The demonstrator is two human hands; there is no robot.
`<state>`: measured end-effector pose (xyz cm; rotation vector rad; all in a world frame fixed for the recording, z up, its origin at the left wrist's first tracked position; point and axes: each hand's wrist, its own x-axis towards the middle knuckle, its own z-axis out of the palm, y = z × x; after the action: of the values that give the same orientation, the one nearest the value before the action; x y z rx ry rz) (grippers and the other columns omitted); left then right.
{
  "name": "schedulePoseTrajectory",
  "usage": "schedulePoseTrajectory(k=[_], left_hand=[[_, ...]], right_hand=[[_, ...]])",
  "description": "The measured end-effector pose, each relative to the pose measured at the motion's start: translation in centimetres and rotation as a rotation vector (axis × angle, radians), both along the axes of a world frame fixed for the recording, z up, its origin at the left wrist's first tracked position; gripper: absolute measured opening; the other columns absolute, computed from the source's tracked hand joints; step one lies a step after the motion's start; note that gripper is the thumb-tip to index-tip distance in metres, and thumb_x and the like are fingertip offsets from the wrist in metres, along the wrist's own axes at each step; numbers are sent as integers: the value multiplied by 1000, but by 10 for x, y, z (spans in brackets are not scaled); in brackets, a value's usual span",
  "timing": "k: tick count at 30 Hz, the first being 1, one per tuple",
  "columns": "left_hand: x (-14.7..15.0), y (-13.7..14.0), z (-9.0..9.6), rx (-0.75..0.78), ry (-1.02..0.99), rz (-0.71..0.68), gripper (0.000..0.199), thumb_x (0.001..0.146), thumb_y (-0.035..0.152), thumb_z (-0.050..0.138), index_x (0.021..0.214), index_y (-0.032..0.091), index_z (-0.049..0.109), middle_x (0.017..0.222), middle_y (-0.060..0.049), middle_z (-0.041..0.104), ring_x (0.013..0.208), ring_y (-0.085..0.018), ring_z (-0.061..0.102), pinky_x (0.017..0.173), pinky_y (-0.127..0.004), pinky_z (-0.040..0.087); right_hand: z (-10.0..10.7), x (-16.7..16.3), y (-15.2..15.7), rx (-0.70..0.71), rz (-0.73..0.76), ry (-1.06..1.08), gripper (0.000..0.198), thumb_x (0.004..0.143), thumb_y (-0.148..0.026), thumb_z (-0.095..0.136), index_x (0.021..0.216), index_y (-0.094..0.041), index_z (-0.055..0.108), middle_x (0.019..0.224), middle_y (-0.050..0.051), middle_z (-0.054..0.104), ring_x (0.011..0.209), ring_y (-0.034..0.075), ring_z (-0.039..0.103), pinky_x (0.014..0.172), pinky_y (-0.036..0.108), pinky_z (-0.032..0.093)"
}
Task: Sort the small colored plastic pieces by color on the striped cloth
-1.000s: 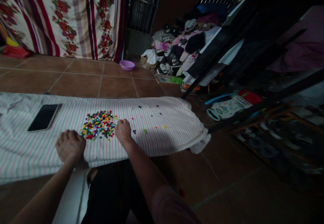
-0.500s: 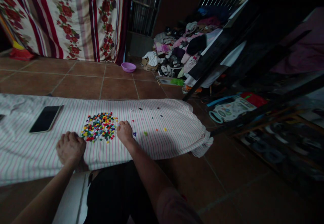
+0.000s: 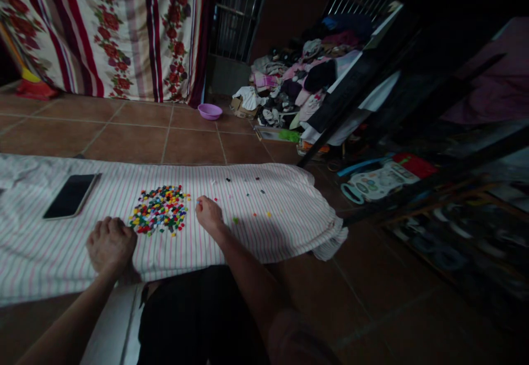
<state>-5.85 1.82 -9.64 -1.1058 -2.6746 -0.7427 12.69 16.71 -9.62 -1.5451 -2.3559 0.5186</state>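
A loose pile of small, many-coloured plastic pieces lies on a striped cloth over a long low bench. Just right of the pile, my right hand is closed in a pinch low over the cloth. A tiny bluish piece seems to show at its fingertips; its exact shape is too small to make out. My left hand rests on the cloth at the pile's left edge with fingers curled, nothing visible in it. Beyond my right hand, several single pieces sit apart, among them a green one and a yellow one.
A phone lies on the cloth at the left. Behind the bench, a purple basin stands on the tiled floor near a heap of clothes. Dark metal posts and a toy panel are at the right.
My right hand has shifted slightly right, away from the pile, and now covers the spot where dark blue pieces showed. My left hand keeps its place on the cloth.
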Motion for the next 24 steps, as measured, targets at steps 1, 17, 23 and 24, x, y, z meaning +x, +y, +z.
schedulePoseTrajectory(k=[1, 17, 23, 24], left_hand=[[0, 0, 1, -2, -6, 3, 38, 83, 23, 40, 110, 6, 62, 122, -27, 59, 126, -37, 48, 99, -53, 38], [-4, 0, -7, -46, 44, -5, 34, 87, 26, 35, 108, 13, 58, 123, -23, 59, 124, -36, 49, 96, -52, 40], [-5, 2, -7, -94, 43, 7, 34, 83, 28, 37, 106, 14, 58, 124, -22, 59, 123, -36, 50, 97, -52, 42], [-6, 3, -7, -98, 44, 13, 34, 84, 29, 36, 105, 14, 58, 125, -21, 59, 124, -36, 50, 98, -52, 42]], right_hand=[[1, 6, 4, 6, -6, 6, 26, 93, -22, 47, 113, -23, 62, 102, 3, 73, 92, 16, 65, 76, 25, 44], [22, 159, 117, 131, -427, 33, 32, 89, -18, 46, 111, -21, 70, 101, 7, 73, 93, 16, 65, 81, 23, 44], [15, 193, 149, 112, -525, 33, 36, 87, -19, 46, 111, -18, 72, 105, 9, 73, 96, 18, 65, 84, 23, 44], [13, 198, 153, 112, -533, 38, 36, 86, -18, 46, 111, -17, 72, 106, 9, 73, 96, 18, 65, 85, 23, 45]])
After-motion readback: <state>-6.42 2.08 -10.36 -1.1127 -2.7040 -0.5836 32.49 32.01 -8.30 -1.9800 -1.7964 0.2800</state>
